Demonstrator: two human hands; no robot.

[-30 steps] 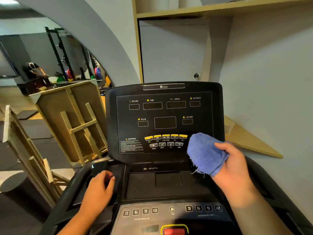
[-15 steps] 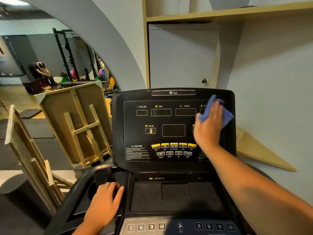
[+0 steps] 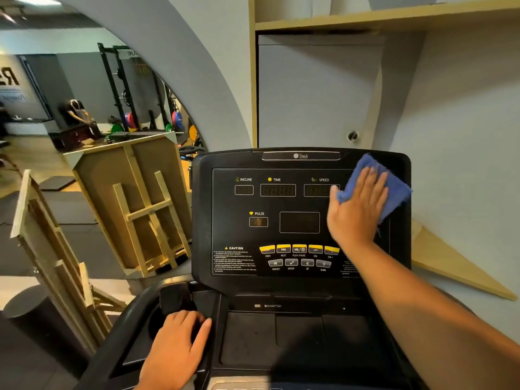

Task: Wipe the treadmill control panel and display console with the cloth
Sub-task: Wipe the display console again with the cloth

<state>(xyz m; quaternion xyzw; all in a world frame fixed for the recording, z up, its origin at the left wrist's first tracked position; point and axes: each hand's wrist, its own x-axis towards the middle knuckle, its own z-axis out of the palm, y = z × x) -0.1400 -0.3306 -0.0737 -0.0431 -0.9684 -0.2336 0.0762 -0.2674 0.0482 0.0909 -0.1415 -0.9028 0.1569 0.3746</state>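
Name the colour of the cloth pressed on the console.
Blue, a plain cloth under the right hand; the head view shows it.

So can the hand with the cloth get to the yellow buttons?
Probably yes: the right hand presses the blue cloth just above the yellow buttons, and nothing lies between them.

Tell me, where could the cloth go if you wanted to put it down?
The flat black tray below the display console is bare, bordered by the left hand and the right forearm. The top right corner of the console is crowded: the right hand presses the blue cloth there. The left hand covers the left handrail area.
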